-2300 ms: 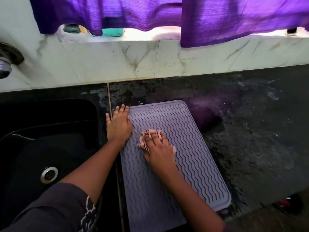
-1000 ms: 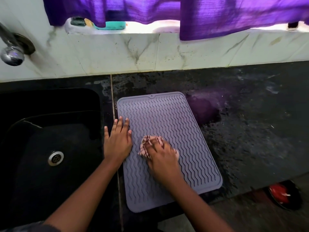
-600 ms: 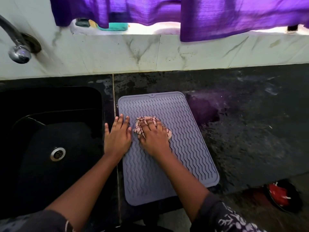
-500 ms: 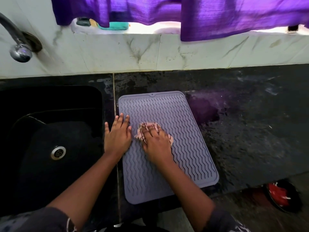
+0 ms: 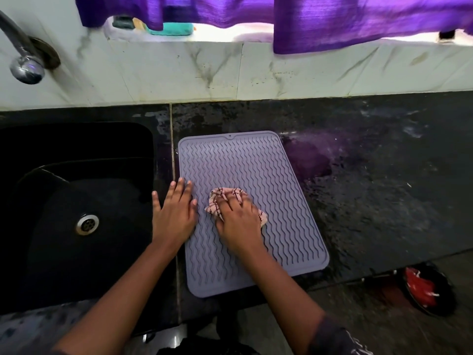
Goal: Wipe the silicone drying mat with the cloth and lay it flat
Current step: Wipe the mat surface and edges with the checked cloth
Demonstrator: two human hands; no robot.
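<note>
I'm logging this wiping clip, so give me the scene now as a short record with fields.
mat: grey, wavy-ribbed, lying flat on the dark counter, right of the sink
cloth: pink patterned, bunched on the mat's middle
right hand: holds the cloth down on the mat
left hand: fingers straight, rests on the mat's left edge
behind: tap upper left, purple curtain over the sill

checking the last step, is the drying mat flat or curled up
Flat. The silicone drying mat lies spread on the dark countertop, its visible edges and corners down.
</note>
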